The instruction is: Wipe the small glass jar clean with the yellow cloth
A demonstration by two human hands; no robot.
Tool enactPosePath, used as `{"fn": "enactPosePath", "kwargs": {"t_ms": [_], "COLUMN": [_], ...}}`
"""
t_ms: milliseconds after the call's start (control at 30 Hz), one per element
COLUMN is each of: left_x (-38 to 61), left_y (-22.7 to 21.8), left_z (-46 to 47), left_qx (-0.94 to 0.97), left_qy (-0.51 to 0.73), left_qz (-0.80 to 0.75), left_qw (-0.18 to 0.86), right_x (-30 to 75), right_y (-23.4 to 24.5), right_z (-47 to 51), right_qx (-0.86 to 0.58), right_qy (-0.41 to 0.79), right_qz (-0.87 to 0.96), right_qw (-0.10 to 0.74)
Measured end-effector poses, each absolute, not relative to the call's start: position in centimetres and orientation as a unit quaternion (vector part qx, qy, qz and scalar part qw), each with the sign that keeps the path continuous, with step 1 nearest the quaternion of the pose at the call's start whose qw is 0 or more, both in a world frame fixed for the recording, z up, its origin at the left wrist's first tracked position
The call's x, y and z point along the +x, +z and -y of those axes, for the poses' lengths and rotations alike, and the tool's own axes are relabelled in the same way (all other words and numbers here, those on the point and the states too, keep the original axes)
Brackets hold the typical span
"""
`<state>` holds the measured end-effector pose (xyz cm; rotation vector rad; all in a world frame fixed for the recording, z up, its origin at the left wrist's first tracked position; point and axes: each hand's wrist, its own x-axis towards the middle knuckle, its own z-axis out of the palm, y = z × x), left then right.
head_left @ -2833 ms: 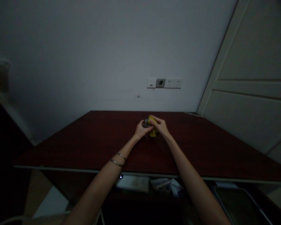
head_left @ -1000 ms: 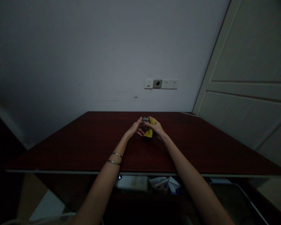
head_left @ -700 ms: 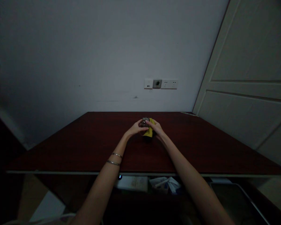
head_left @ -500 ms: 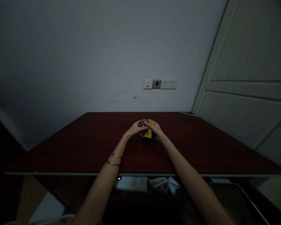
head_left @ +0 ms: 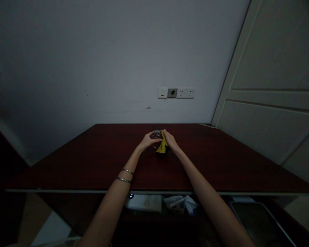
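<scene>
Above the middle of the dark red table [head_left: 105,154], my left hand [head_left: 146,141] is closed round a small shiny glass-like container [head_left: 157,135], its thumb across the near side. The container is see-through or dark, and its exact kind is hard to make out in the dim light. A yellow cloth [head_left: 162,146] with a dark lower part lies against the container's right side. My right hand [head_left: 171,140] grips this cloth and presses it to the container, fingers mostly hidden behind it. Two bangles [head_left: 124,179] circle my left forearm.
Sockets and switches [head_left: 176,93] are set in the wall behind the table. To the right stands a pale panelled door [head_left: 273,68]. Below the tabletop's front edge, a shelf holds a white box [head_left: 144,202], crumpled tissues [head_left: 181,202] and a dark framed tray-like object [head_left: 260,216].
My right hand's thumb and fingers have shifted from the container's front to its upper right side, drawing the cloth along. My left hand keeps its hold, almost unmoved.
</scene>
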<state>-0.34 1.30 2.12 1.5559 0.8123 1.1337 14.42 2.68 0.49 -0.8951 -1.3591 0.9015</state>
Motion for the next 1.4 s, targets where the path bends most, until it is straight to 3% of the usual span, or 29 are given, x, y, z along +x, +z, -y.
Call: {"fn": "enactPosePath", "kwargs": {"t_ms": [300, 600, 900, 1400], "left_x": [0.2, 0.3, 1.0, 1.0], "left_y": [1.7, 1.6, 2.3, 1.5], "left_z": [-1.9, -2.3, -1.2, -2.1], "left_qx": [0.610, 0.585, 0.618, 0.648], "left_qy": [0.514, 0.545, 0.490, 0.532], "left_qz": [-0.348, -0.342, -0.334, -0.302], "left_qw": [0.492, 0.494, 0.516, 0.454], "right_x": [15.0, 13.5, 14.7, 14.1], "right_y": [2.2, 2.5, 2.6, 3.2], "right_z": [-2.6, -4.6, -4.0, -0.4], "right_qx": [-0.394, -0.362, -0.335, -0.260], "right_qy": [0.316, 0.300, 0.378, 0.201], "right_qz": [0.583, 0.627, 0.590, 0.738], "right_qw": [0.637, 0.621, 0.631, 0.590]}}
